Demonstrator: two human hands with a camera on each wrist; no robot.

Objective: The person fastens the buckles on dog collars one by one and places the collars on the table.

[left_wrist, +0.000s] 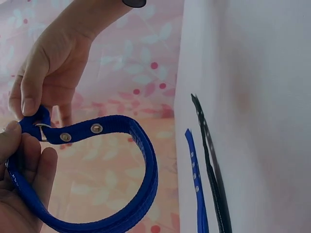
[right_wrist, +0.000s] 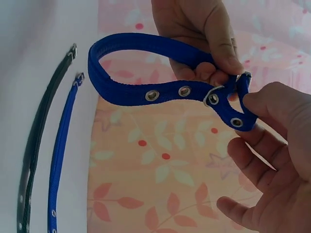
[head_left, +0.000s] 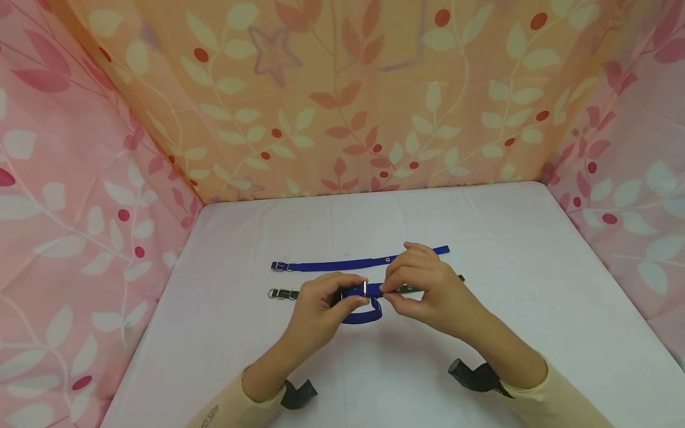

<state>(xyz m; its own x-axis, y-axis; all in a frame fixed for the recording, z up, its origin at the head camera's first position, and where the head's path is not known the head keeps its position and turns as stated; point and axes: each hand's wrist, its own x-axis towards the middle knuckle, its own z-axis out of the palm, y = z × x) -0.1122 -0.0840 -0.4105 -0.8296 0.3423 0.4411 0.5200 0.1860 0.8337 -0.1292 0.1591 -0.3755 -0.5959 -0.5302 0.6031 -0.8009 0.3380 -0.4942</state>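
- Two hands hold a looped blue collar above the bench: left hand pinches its buckle, right hand pinches the strap tip.
- Tip could slip from the buckle if either pinch loosens.
- Blue strap and dark strap lie flat beyond.

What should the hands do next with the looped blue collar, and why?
Probably draw the strap end further through the buckle. The blue collar is already looped, the left hand pinches at the buckle, and the right hand pinches the eyeleted tip just past it.
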